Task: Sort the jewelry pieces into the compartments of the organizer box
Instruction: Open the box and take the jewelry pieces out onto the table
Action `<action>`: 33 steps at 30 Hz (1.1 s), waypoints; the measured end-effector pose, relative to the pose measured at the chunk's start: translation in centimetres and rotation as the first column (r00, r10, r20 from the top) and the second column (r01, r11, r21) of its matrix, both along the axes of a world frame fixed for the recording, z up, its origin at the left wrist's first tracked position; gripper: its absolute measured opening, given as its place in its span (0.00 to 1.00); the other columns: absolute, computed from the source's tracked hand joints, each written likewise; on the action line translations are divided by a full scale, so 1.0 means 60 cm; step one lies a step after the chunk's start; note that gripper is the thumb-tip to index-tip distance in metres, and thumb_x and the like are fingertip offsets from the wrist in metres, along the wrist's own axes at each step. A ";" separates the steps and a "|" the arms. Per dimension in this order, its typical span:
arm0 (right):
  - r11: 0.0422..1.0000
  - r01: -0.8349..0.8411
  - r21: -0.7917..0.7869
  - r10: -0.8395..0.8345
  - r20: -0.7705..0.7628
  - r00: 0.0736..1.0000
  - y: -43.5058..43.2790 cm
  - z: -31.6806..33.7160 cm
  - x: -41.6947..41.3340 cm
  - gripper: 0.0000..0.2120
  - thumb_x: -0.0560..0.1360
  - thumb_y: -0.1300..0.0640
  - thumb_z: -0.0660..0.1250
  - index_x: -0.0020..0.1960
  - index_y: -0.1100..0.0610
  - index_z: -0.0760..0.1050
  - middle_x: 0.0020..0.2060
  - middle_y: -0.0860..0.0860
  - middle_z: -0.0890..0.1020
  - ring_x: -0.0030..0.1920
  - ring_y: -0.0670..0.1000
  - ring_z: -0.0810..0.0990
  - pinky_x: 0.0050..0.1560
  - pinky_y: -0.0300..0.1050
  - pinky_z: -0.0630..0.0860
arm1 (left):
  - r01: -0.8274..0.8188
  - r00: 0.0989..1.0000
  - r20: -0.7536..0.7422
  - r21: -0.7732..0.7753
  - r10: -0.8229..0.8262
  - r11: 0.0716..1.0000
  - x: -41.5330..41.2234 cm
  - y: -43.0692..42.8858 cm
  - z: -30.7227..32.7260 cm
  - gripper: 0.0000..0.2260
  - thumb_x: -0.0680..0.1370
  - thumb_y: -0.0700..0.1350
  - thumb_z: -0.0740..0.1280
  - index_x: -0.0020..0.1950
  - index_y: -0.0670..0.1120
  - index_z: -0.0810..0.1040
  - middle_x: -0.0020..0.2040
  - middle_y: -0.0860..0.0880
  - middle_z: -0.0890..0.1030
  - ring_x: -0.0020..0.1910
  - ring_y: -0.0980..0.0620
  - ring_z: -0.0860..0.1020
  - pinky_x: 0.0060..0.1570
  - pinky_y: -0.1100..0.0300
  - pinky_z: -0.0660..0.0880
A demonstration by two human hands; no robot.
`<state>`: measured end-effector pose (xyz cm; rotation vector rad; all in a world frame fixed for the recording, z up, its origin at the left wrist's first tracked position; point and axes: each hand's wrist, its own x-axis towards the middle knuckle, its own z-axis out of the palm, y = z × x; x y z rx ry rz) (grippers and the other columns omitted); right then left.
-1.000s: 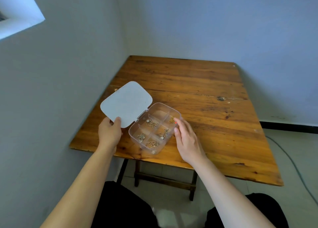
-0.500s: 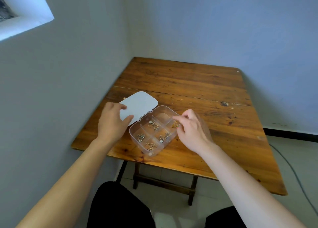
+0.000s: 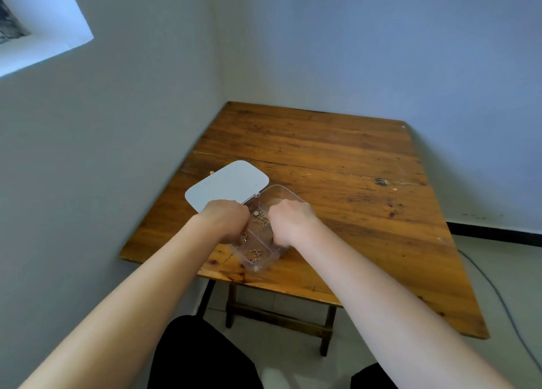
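A clear organizer box (image 3: 265, 264) sits near the table's front left corner with its white lid (image 3: 227, 184) lying open to the far left. Small gold jewelry pieces (image 3: 261, 220) show in a middle compartment, and more chain pieces (image 3: 255, 252) lie in the nearest one. My left hand (image 3: 227, 221) is curled over the box's left side and seems to grip its wall. My right hand (image 3: 290, 224) is curled down over the right compartments, hiding them and its own fingertips.
The wooden table (image 3: 337, 183) stands in a corner, with walls close on the left and behind. One tiny gold piece (image 3: 211, 172) lies on the table left of the lid. A cable (image 3: 498, 294) runs along the floor at the right.
My left hand left the lid and came down onto the box's left side. My right hand moved further over the right compartments. The view tilted up.
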<state>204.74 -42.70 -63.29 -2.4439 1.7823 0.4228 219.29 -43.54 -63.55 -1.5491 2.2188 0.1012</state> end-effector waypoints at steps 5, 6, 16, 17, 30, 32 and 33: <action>0.998 0.003 -0.058 0.000 0.042 0.999 0.007 -0.016 0.001 0.10 0.73 0.63 0.69 0.37 0.55 0.69 0.33 0.51 0.70 0.39 0.55 0.74 0.38 0.47 0.72 | -0.005 1.000 0.020 -0.093 0.007 0.996 0.001 0.006 -0.015 0.15 0.74 0.52 0.74 0.59 0.50 0.82 0.50 0.50 0.84 0.46 0.49 0.81 0.45 0.57 0.79; 0.999 0.006 -0.053 -0.003 0.056 0.998 0.007 -0.018 -0.001 0.13 0.73 0.63 0.69 0.35 0.55 0.68 0.33 0.50 0.70 0.38 0.54 0.74 0.38 0.47 0.72 | -0.010 1.000 0.014 -0.096 0.012 0.995 0.001 0.006 -0.015 0.14 0.74 0.52 0.74 0.58 0.51 0.83 0.50 0.50 0.84 0.46 0.49 0.81 0.45 0.57 0.79; 0.999 0.043 0.027 -0.048 0.242 0.969 0.005 -0.020 -0.021 0.04 0.68 0.56 0.70 0.36 0.55 0.78 0.34 0.49 0.77 0.36 0.51 0.76 0.32 0.44 0.70 | -0.018 0.999 -0.038 -0.211 0.010 0.977 0.002 0.018 -0.023 0.06 0.78 0.44 0.68 0.52 0.49 0.83 0.45 0.49 0.83 0.43 0.50 0.81 0.40 0.59 0.77; 0.999 0.037 0.038 -0.046 0.268 0.962 0.004 -0.020 -0.024 0.03 0.69 0.56 0.70 0.38 0.55 0.81 0.36 0.49 0.79 0.38 0.51 0.78 0.34 0.45 0.74 | -0.045 0.994 -0.110 -0.201 0.024 0.979 0.005 0.019 -0.024 0.06 0.78 0.45 0.68 0.52 0.50 0.83 0.46 0.50 0.83 0.43 0.51 0.80 0.40 0.59 0.77; 0.897 0.293 0.332 -0.317 0.943 -0.099 0.005 0.062 -0.188 0.06 0.80 0.54 0.65 0.54 0.56 0.74 0.47 0.53 0.86 0.46 0.51 0.87 0.48 0.47 0.83 | -0.423 -0.229 -0.940 0.329 0.252 0.844 -0.031 0.003 0.052 0.04 0.80 0.43 0.68 0.52 0.42 0.79 0.47 0.44 0.86 0.46 0.48 0.84 0.46 0.52 0.83; 0.877 0.321 0.358 -0.281 0.923 -0.262 0.007 0.075 -0.219 0.05 0.81 0.55 0.64 0.53 0.56 0.72 0.47 0.57 0.86 0.47 0.55 0.87 0.51 0.50 0.83 | -0.361 -0.326 -0.906 0.384 0.270 0.850 -0.066 -0.002 0.065 0.04 0.80 0.40 0.68 0.52 0.40 0.78 0.48 0.42 0.86 0.45 0.48 0.84 0.47 0.52 0.83; 0.866 0.340 0.365 -0.255 0.910 -0.328 0.008 0.080 -0.235 0.05 0.81 0.56 0.64 0.53 0.57 0.71 0.47 0.58 0.86 0.48 0.56 0.87 0.51 0.51 0.82 | -0.334 -0.355 -0.892 0.400 0.280 0.853 -0.084 -0.005 0.070 0.04 0.79 0.39 0.68 0.52 0.40 0.78 0.48 0.41 0.85 0.45 0.48 0.84 0.47 0.52 0.83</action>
